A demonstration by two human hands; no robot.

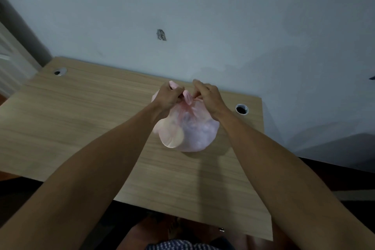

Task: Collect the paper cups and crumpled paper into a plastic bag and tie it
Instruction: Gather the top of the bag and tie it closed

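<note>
Left hand [169, 95] and right hand [207, 95] each pinch the gathered top of the pink plastic bag [190, 130], full, on the wooden table [81, 119] at the far right.

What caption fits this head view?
Both hands, left hand and right hand, pinch the pink plastic bag handles on the table.

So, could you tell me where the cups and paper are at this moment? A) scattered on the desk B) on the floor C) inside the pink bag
C: the pink bag bulges with them while the left hand and right hand pinch its top.
</note>
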